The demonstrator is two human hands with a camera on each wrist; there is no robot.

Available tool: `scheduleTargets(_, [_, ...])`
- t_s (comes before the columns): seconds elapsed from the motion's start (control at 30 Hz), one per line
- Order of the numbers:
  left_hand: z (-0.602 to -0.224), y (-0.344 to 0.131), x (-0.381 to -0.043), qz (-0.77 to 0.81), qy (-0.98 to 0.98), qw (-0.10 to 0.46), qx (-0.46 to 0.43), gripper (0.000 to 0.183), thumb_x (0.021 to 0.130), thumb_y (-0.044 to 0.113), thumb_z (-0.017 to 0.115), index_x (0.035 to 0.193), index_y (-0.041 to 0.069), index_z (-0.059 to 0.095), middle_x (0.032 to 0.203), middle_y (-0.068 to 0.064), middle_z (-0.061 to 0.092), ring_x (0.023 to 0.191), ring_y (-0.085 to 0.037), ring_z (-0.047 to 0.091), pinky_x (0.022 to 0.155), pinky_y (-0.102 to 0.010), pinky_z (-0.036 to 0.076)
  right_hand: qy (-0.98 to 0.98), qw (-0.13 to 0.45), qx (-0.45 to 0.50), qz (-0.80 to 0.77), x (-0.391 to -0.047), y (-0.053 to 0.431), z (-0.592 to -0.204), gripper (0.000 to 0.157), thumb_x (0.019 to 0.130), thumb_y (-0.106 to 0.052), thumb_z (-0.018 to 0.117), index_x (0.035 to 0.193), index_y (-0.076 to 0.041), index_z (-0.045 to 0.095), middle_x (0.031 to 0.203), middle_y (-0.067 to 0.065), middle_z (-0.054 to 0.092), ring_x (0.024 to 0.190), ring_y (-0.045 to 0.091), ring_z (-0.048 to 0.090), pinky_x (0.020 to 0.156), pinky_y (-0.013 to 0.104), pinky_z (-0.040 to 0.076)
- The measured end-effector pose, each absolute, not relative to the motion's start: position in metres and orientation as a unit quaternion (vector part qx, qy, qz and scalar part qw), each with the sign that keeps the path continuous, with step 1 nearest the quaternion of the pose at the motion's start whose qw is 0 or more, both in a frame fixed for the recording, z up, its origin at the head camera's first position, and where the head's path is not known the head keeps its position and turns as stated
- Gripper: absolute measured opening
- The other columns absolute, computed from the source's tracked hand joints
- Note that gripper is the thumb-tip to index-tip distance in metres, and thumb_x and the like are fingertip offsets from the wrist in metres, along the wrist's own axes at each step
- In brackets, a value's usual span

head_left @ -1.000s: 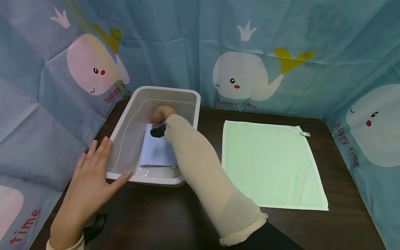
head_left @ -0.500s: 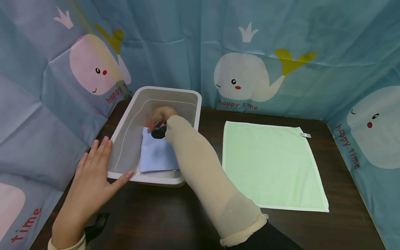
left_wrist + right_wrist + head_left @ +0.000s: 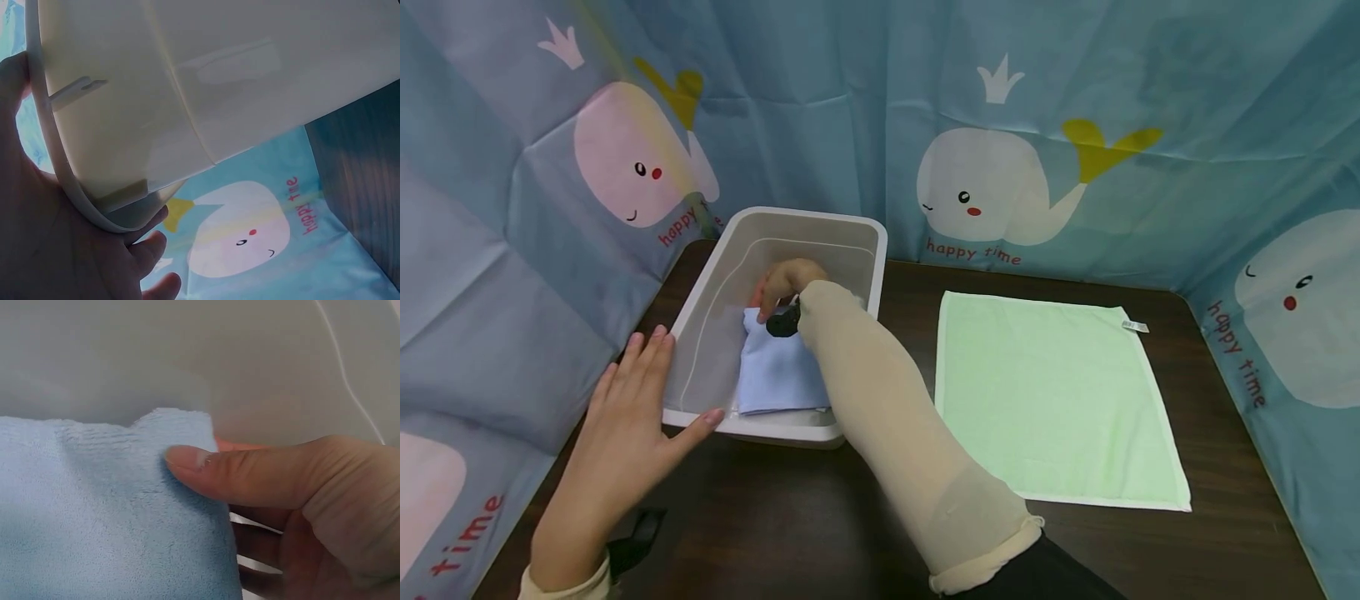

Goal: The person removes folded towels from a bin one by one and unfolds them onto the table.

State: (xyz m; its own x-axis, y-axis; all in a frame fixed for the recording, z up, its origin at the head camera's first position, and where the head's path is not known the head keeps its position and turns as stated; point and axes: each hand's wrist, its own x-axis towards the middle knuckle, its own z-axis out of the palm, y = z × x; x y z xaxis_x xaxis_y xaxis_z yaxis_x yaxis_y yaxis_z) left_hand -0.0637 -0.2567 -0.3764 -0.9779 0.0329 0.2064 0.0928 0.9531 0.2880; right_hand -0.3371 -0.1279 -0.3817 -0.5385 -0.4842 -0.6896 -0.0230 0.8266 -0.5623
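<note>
Inside the pale plastic bin (image 3: 703, 292), a light blue folded towel (image 3: 782, 375) lies toward the near end. My right hand (image 3: 792, 277) reaches in and pinches the towel's far left corner. In the right wrist view, the thumb (image 3: 190, 459) presses on top of the plush towel (image 3: 112, 512) and the other fingers go behind its edge. My left hand (image 3: 625, 425) rests with straight, spread fingers against the bin's near left corner. From the left wrist, the bin's outer wall (image 3: 219, 75) fills much of the view, with the left hand (image 3: 69, 244) against its rim.
A light green towel (image 3: 1060, 400) with a small label lies flat on the dark wooden table (image 3: 775, 525), right of the bin. Blue curtain (image 3: 820, 100) with whale prints surrounds the table at the back and sides.
The blue towel has slid slightly toward the near end of the bin, and its far corner has come between my right thumb and fingers. My left hand stays at the bin's corner.
</note>
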Motion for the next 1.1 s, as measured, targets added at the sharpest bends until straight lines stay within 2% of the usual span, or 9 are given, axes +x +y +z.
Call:
scheduleTargets(0.13, [-0.375,-0.254,-0.064,-0.150,-0.983,0.104,-0.036,0.102,0.081,0.059,0.062,0.153,0.012,0.006,0.162,-0.005,0.004,0.151,-0.026,-0.003,0.121,-0.052,-0.007,0.862,0.410,-0.165,-0.249,-0.334,-0.122,-0.384,0.019,0.076,-0.021,0.078,0.093,-0.025,0.071,0.090,-0.009,0.059,0.107,0.013,0.055,0.074,0.021,0.047])
scheduleTargets(0.23, [-0.375,-0.252,-0.064,-0.149,-0.983,0.105,-0.036,0.102,0.081,0.059,0.061,0.153,0.012,0.007,0.162,-0.005,0.005,0.151,-0.027,-0.003,0.120,-0.053,-0.007,0.864,0.400,-0.165,-0.257,-0.329,-0.119,-0.380,0.020,0.076,-0.021,0.077,0.095,-0.024,0.071,0.089,-0.008,0.058,0.106,0.014,0.055,0.073,0.021,0.047])
scheduleTargets(0.5, [-0.374,-0.250,-0.065,-0.152,-0.981,0.110,-0.040,0.100,0.081,0.059,0.061,0.153,0.011,0.009,0.161,-0.009,0.009,0.150,-0.029,0.001,0.120,-0.055,-0.002,0.849,0.425,-0.165,-0.267,-0.318,-0.112,-0.361,0.024,0.077,-0.019,0.076,0.101,-0.022,0.071,0.093,-0.008,0.060,0.093,0.011,0.052,0.075,0.023,0.048])
scheduleTargets(0.73, [-0.373,-0.251,-0.064,-0.156,-0.981,0.106,-0.040,0.100,0.081,0.059,0.061,0.152,0.009,0.011,0.160,-0.013,0.012,0.150,-0.032,0.002,0.119,-0.056,-0.001,0.824,0.460,-0.229,-0.238,-0.323,-0.113,-0.348,0.022,0.077,-0.024,0.076,0.099,-0.025,0.071,0.105,-0.010,0.066,0.103,0.009,0.055,0.087,0.024,0.048])
scheduleTargets(0.87, [-0.373,-0.254,-0.065,-0.159,-0.982,0.099,-0.039,0.099,0.082,0.059,0.060,0.152,0.009,0.011,0.161,-0.012,0.010,0.150,-0.031,0.001,0.119,-0.057,-0.002,0.813,0.461,-0.246,-0.257,-0.320,-0.111,-0.330,0.020,0.077,-0.021,0.077,0.096,-0.021,0.070,0.093,-0.007,0.066,0.095,0.010,0.055,0.088,0.026,0.047])
scheduleTargets(1.03, [-0.373,-0.258,-0.066,-0.159,-0.982,0.091,-0.042,0.098,0.084,0.058,0.059,0.152,0.008,0.010,0.161,-0.013,0.008,0.150,-0.031,-0.001,0.119,-0.057,-0.002,0.804,0.432,-0.306,-0.269,-0.314,-0.105,-0.297,0.015,0.081,-0.015,0.073,0.095,-0.015,0.069,0.082,-0.004,0.061,0.086,0.012,0.053,0.088,0.029,0.049])
scheduleTargets(1.1, [-0.372,-0.259,-0.066,-0.159,-0.982,0.089,-0.043,0.098,0.084,0.057,0.058,0.152,0.007,0.010,0.160,-0.014,0.009,0.150,-0.032,0.000,0.119,-0.057,-0.002,0.801,0.413,-0.329,-0.280,-0.314,-0.104,-0.285,0.014,0.081,-0.015,0.073,0.095,-0.015,0.071,0.079,-0.005,0.061,0.081,0.011,0.054,0.084,0.029,0.050])
